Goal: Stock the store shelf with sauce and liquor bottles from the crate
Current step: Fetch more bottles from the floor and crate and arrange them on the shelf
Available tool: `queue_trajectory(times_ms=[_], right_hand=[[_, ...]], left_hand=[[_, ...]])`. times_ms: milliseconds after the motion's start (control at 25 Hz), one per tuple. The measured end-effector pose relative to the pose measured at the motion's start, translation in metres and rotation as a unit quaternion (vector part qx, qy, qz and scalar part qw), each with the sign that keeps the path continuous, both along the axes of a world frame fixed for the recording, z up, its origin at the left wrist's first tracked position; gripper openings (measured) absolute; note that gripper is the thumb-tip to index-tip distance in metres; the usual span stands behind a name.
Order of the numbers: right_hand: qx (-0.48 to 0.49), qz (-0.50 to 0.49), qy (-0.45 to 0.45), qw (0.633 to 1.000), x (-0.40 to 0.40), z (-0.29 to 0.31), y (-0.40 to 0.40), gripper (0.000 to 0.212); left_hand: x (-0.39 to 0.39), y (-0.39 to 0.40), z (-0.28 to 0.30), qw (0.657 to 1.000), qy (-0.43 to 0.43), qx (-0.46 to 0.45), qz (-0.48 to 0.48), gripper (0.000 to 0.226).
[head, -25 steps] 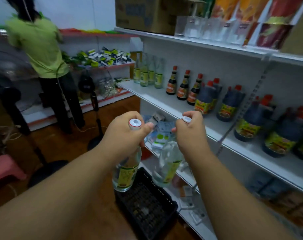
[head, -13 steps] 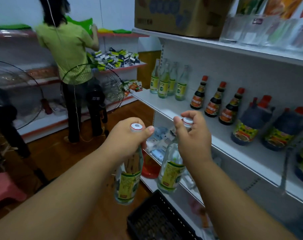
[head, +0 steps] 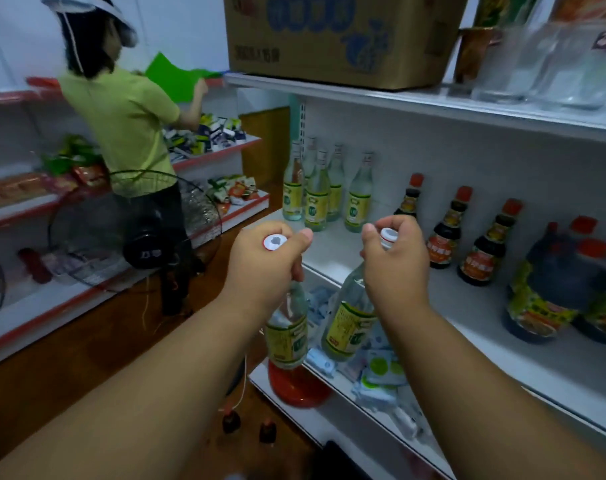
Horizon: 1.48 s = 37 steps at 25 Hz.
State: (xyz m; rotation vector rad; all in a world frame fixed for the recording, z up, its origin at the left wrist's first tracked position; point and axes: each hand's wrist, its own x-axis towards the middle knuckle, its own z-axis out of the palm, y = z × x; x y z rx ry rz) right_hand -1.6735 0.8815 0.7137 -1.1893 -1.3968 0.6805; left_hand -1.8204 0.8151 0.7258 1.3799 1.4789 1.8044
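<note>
My left hand (head: 263,263) grips the neck of a clear liquor bottle (head: 287,332) with a yellow-green label and a white cap. My right hand (head: 395,261) grips the neck of a second, matching liquor bottle (head: 349,318), tilted a little to the left. Both bottles hang in front of the white middle shelf (head: 332,258). On that shelf stand several liquor bottles (head: 317,199) at the far left, three small dark sauce bottles (head: 447,232) to their right, and big dark sauce jugs (head: 544,296) further right. A corner of the black crate (head: 332,460) shows at the bottom edge.
A cardboard box (head: 332,36) and clear containers sit on the top shelf. Small packets and a red lid (head: 296,388) lie on the lower shelf. A person in a green shirt (head: 124,129) works at the far shelves, behind a standing fan (head: 145,240). Two small dark bottles (head: 232,422) stand on the wooden floor.
Both hands have lifted the two bottles up from the crate toward the middle shelf. My view has risen and turned left, so the crate has nearly dropped out of view.
</note>
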Motion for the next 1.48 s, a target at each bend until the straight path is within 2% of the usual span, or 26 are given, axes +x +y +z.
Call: queue_trajectory(times_ms=[200, 360, 480, 600, 760, 920, 1040, 1200, 1240, 1360, 1480], right_hand=[[-0.015, -0.072, -0.014, 0.997, -0.043, 0.001, 0.076, 0.017], [-0.035, -0.102, -0.039, 0.993, -0.075, 0.01, 0.125, 0.007], [-0.041, -0.121, -0.063, 0.99, -0.093, 0.014, 0.157, 0.011], [-0.026, -0.134, -0.074, 0.988, -0.108, 0.007, 0.186, 0.011], [-0.034, -0.169, -0.132, 0.976, -0.126, -0.006, 0.224, 0.008], [-0.003, -0.151, -0.133, 0.98, -0.134, -0.016, 0.24, 0.01], [-0.001, -0.136, -0.101, 0.986, -0.138, -0.019, 0.243, 0.024], [-0.11, -0.09, -0.095, 0.985, -0.13, -0.062, 0.225, 0.077], [-0.119, -0.095, -0.088, 0.984, -0.13, -0.075, 0.221, 0.083], [-0.112, -0.142, -0.077, 0.981, -0.135, -0.095, 0.235, 0.074], [-0.083, -0.148, -0.068, 0.983, -0.134, -0.101, 0.269, 0.07]], left_hand=[[-0.044, 0.111, 0.005, 0.995, 0.016, -0.006, -0.095, 0.036], [-0.075, 0.189, 0.015, 0.99, 0.044, -0.028, -0.134, 0.024], [-0.096, 0.237, 0.017, 0.984, 0.051, -0.053, -0.163, 0.017], [-0.112, 0.271, 0.013, 0.98, 0.07, -0.062, -0.178, 0.024], [-0.123, 0.303, 0.004, 0.969, 0.077, -0.085, -0.22, 0.021], [-0.132, 0.322, -0.013, 0.967, 0.075, -0.074, -0.234, 0.02], [-0.133, 0.329, -0.022, 0.97, 0.061, -0.061, -0.227, 0.022], [-0.134, 0.336, -0.035, 0.977, 0.083, -0.071, -0.184, 0.023], [-0.137, 0.338, -0.039, 0.977, 0.096, -0.079, -0.173, 0.026], [-0.141, 0.344, -0.05, 0.978, 0.118, -0.073, -0.158, 0.028], [-0.139, 0.345, -0.055, 0.98, 0.13, -0.048, -0.142, 0.023]])
